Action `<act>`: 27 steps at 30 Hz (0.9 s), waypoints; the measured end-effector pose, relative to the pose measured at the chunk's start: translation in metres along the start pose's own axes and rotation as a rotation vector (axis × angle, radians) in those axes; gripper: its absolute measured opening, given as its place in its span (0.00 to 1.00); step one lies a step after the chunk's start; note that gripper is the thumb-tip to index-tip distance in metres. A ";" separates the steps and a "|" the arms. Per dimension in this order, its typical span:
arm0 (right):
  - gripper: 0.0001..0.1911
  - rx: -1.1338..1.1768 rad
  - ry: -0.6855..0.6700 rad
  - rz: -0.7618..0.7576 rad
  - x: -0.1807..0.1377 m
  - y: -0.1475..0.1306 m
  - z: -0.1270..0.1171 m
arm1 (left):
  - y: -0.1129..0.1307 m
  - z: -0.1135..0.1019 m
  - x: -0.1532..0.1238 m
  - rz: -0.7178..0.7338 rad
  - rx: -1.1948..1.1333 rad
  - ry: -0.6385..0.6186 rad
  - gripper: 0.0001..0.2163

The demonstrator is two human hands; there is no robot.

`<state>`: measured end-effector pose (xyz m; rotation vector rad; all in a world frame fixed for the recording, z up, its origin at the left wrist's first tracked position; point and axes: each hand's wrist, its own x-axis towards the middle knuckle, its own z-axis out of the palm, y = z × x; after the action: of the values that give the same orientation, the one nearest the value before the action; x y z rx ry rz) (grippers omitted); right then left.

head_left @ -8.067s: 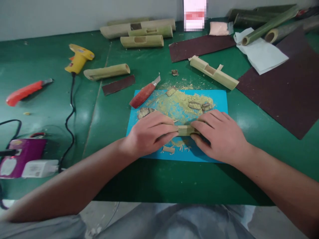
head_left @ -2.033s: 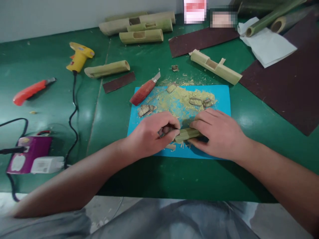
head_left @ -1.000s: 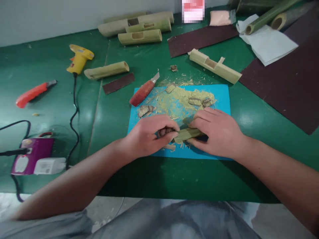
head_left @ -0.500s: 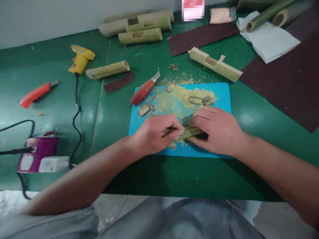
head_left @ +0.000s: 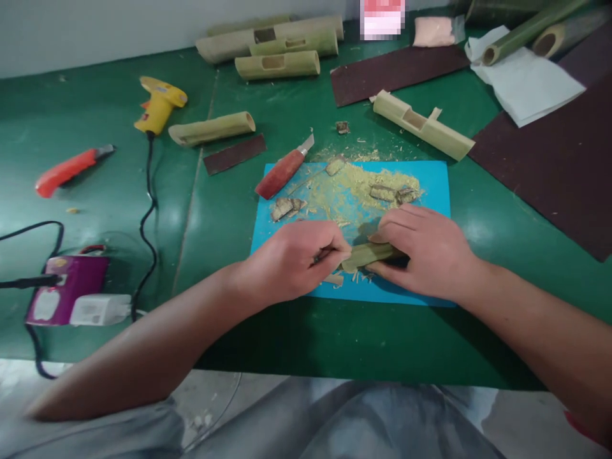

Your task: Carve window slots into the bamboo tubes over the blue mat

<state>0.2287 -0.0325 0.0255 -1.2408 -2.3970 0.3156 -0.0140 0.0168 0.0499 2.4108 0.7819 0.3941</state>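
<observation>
My right hand (head_left: 423, 248) is wrapped round a short green bamboo piece (head_left: 366, 255), low over a blue mat (head_left: 435, 185). Its right end is partly covered by my fingers. My left hand (head_left: 306, 258) is closed in a pinch at the bamboo's left end; a small dark bit shows between the fingers, too hidden to name. Pale shavings lie under the bamboo. Yellowish bamboo dust (head_left: 354, 182) and several cut-out bamboo chips (head_left: 287, 207) are scattered on the mat. A red-handled knife (head_left: 282, 172) rests across the mat's upper left edge.
On the green table lie a yellow hot-glue gun (head_left: 160, 105), an orange utility knife (head_left: 71, 172), a purple power box (head_left: 74, 287), a notched bamboo tube (head_left: 440, 134), dark brown sheets (head_left: 549, 172) and white paper (head_left: 535, 83). More bamboo tubes (head_left: 277, 65) stand along the back.
The view has shifted slightly, so the table's things sit a little to the right. My left hand has slid left along the bamboo, and more of its surface shows. My right hand keeps its hold.
</observation>
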 end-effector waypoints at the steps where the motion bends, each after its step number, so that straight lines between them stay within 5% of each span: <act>1: 0.14 0.001 -0.005 -0.001 0.000 0.000 0.000 | 0.000 0.000 0.000 0.002 -0.002 -0.001 0.08; 27: 0.15 0.030 -0.029 0.048 0.000 -0.001 0.000 | 0.003 0.001 0.001 0.006 -0.007 0.004 0.08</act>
<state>0.2280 -0.0333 0.0264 -1.2903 -2.3810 0.3849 -0.0110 0.0152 0.0505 2.4070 0.7743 0.4040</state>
